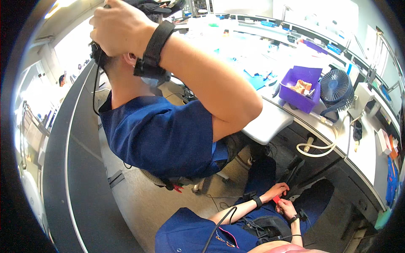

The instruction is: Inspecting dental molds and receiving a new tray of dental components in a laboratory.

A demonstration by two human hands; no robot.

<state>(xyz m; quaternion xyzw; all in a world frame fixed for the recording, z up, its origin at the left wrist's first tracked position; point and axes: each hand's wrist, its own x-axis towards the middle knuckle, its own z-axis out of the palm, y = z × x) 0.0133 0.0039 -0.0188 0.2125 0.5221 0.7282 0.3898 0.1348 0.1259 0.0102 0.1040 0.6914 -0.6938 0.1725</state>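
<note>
In the head view, both of my hands are low over my lap, close together. My right hand (287,208) is closed on a small flat red piece (276,199), whose exact kind I cannot make out. Just beyond it, my left hand (276,191) has its fingers stretched out, and its palm side lies close to the red piece. Whether the two touch is too small to tell. Dark straps with small boxes sit on both of my wrists, and cables run along my dark blue clothes.
A co-worker in a dark blue shirt (160,130) sits at my left, one raised hand (122,29) at a head-worn device. On the white workbench (365,158) are a purple bin (291,99) with tan pieces, a dark fan (336,89) and a pale hose (316,155).
</note>
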